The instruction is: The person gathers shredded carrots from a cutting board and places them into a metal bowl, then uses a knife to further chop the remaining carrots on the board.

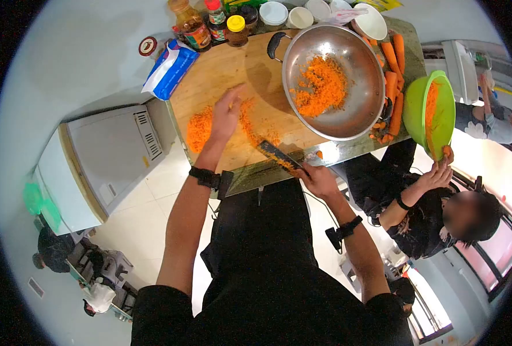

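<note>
My right hand is closed around the handle of a kitchen knife, whose broad dark blade has bits of carrot stuck to it. The blade lies low over the front of a wooden cutting board. My left hand, fingers stretched out and slightly blurred, is at a heap of finely chopped carrot on the board. More chopped carrot trails between that hand and the knife. A steel wok at the board's right side holds another pile of minced carrot.
Whole carrots lie right of the wok. Beside them, a co-worker's hand touches a tilted green bowl with carrot inside. Sauce bottles, white bowls and a blue-white packet line the back. A white freezer stands left.
</note>
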{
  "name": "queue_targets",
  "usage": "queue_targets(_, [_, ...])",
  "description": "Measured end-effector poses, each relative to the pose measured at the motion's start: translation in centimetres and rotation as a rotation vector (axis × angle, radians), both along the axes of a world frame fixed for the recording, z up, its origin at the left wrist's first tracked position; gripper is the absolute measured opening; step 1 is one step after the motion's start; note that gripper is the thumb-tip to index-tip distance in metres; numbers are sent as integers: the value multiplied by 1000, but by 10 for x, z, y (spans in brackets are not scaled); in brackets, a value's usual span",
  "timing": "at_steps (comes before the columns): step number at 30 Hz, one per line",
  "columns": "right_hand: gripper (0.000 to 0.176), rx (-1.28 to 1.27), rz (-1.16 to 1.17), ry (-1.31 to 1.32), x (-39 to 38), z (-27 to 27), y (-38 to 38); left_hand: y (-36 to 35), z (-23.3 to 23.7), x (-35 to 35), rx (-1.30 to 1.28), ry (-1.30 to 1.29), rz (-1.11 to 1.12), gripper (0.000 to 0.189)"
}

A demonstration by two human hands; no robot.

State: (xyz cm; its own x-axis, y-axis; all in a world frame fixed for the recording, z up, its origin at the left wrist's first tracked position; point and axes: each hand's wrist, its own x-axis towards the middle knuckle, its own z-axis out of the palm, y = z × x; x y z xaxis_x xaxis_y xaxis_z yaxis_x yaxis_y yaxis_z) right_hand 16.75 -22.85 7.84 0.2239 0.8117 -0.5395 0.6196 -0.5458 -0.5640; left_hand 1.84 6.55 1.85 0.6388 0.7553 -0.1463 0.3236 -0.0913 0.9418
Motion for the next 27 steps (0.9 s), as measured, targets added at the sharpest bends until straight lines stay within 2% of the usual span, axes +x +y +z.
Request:
queue_targets(1, [25, 7, 5, 0, -3, -4, 9, 8, 4, -3, 7, 0, 5, 34])
queue_targets(3, [27, 80, 165, 18, -7, -13, 27, 22, 13, -6, 9, -46, 55, 31])
queue_targets(5, [29, 9, 219, 38, -4, -26, 38, 24, 21, -11, 17, -17, 80, 31])
queue_targets(7, [34, 259, 325, -196, 2, -43, 45, 21, 24, -19, 19, 15, 95, 31])
queue_targets(8, [36, 14, 425, -149, 13, -46, 59, 18, 22, -24, 4, 3, 128, 30])
queue_targets(9, [36, 17, 421, -143, 20, -54, 64, 14, 19, -31, -13, -7, 161, 30])
queue_targets(11, [32, 371, 153, -226, 30, -74, 64, 6, 14, -43, -1, 1, 178, 29])
queue_targets(12, [30, 236, 113, -253, 31, -59, 79, 1, 11, -48, 13, -2, 201, 28])
queue_targets(16, [25, 207, 114, -195, 16, -46, 80, -16, -2, -65, 50, 30, 223, 28])
queue_targets(19, [24, 226, 95, -141, -3, -22, 58, -22, -6, -68, 122, 96, 244, 28])
queue_targets(21, [23, 257, 86, -119, -9, -29, 35, -27, -10, -63, 87, 123, 208, 32])
queue_targets(22, [22, 232, -4, -93, -10, -29, 25, -29, -5, -54, 83, 124, 208, 32])
queue_targets(24, [24, 200, -98, -68, -15, -29, 7, -32, 1, -32, 296, 201, 67, 38])
queue_targets(25, [21, 164, -221, -126, -16, -30, 0, -28, -3, -22, 291, 201, 66, 38])
queue_targets(26, [20, 123, -342, -185, -17, -32, -7, -22, -8, -9, 432, 266, 66, 41])
queue_targets(27, [20, 111, -342, -184, -19, -33, -13, -18, -16, 1, 570, 331, 61, 44])
